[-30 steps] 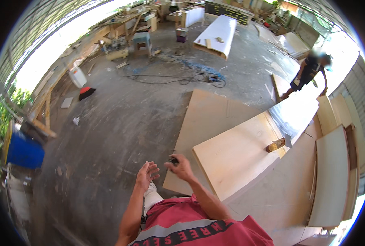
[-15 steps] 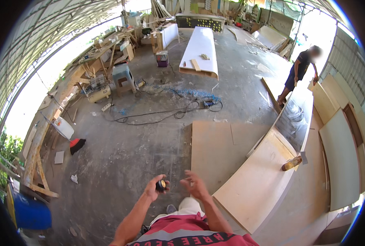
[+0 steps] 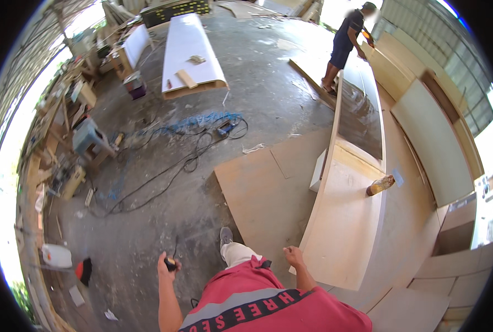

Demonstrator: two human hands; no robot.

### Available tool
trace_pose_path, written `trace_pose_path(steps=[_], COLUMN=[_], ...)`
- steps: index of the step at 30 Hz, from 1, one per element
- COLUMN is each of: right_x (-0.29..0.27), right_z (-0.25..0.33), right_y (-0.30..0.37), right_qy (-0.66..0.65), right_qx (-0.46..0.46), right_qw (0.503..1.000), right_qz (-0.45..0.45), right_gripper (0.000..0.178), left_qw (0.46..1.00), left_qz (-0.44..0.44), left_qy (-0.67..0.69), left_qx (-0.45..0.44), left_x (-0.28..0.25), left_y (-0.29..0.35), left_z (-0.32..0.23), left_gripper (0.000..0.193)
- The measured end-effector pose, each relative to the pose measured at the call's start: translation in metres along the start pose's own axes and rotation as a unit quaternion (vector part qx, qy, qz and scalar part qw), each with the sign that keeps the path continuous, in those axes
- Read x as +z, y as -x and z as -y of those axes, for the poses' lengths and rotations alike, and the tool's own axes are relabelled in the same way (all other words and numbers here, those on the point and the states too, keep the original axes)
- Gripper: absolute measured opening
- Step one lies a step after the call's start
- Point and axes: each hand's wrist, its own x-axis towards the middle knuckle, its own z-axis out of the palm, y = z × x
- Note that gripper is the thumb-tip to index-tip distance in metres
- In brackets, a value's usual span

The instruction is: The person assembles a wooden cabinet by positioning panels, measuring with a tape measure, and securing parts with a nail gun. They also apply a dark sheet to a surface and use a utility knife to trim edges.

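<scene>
A: What do the hands have hold of?

B: The left hand (image 3: 164,264) wraps its fingers round a small black object (image 3: 171,264) with a yellowish patch, out left over the floor (image 3: 141,238). It looks like a plain carrying grip. The right hand (image 3: 294,257) is loosely curled at the near left corner of the panel (image 3: 343,227).

A: Is it gripping that corner?

B: I can't tell. Hand and edge overlap in this view, and the fingertips are turned away, so even a small thing pinched there would be hidden.

A: What exactly is the black object?

B: Hard to say; the fingers cover much of it. A thin dark streak shows just beyond it, perhaps part of it, perhaps a floor mark.

A: Why is the bottle (image 3: 378,187) on the panel?

B: Probably for easy reach, near the right edge. Whether it stands or lies, the bent view leaves unclear.

A: And underneath?

B: A sheet (image 3: 257,199) lies on the floor to the left, perhaps as protection; the panel hides part of it, and most of a white box (image 3: 317,172). At the far end a co-worker (image 3: 346,41) bends over; the orange thing (image 3: 366,34) there is too small to identify.
</scene>
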Motion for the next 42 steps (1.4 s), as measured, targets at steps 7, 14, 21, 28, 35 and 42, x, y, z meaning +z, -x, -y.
trace_pose_path(steps=[7,14,21,28,35,42], right_x=[-0.011,-0.067,-0.122,-0.127,-0.038,-0.126], right_z=[0.125,0.273,0.295,0.291,0.216,0.239], right_y=[-0.163,-0.342,-0.48,-0.518,-0.528,-0.744], right_qy=[-0.045,-0.211,-0.098,-0.301,-0.182,-0.173], right_qx=[0.03,0.011,0.096,0.268,0.462,0.479], right_qw=[0.999,0.977,0.988,0.9,0.861,0.859], right_qz=[0.005,-0.014,-0.069,-0.166,-0.106,0.05], right_gripper=[0.038,0.035,0.033,0.02,0.013,0.02], left_qw=[0.828,0.8,0.759,0.718,0.736,0.717], left_qz=[-0.132,0.02,0.109,0.037,0.104,0.065], left_qy=[-0.536,-0.589,-0.637,-0.652,-0.637,-0.679], left_qx=[-0.096,-0.114,-0.076,0.241,0.204,0.141], left_x=[-0.043,0.082,0.341,0.689,0.954,1.073], left_y=[-0.091,-0.197,-0.361,-0.443,-0.495,-0.632], left_z=[-0.018,-0.099,-0.253,-0.437,-0.472,-0.453], left_gripper=[0.051,0.054,0.057,0.065,0.058,0.069])
